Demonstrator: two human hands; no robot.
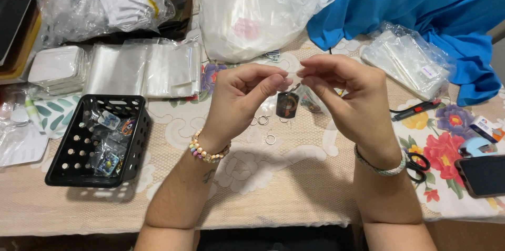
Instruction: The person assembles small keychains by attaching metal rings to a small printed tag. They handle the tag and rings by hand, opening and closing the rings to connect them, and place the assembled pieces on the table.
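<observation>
Both hands are raised above the worktop (294, 188), fingertips meeting. The left hand (239, 96) and the right hand (350, 96) each pinch the top of a small keychain charm (287, 105), a dark rectangular tag with an orange figure on it, which hangs just below the fingers. Beneath it, a few loose metal rings (264, 125) lie on the lace cloth. A black perforated basket (94, 140) of wrapped charms sits to the left, and scissors (418, 164) to the right.
</observation>
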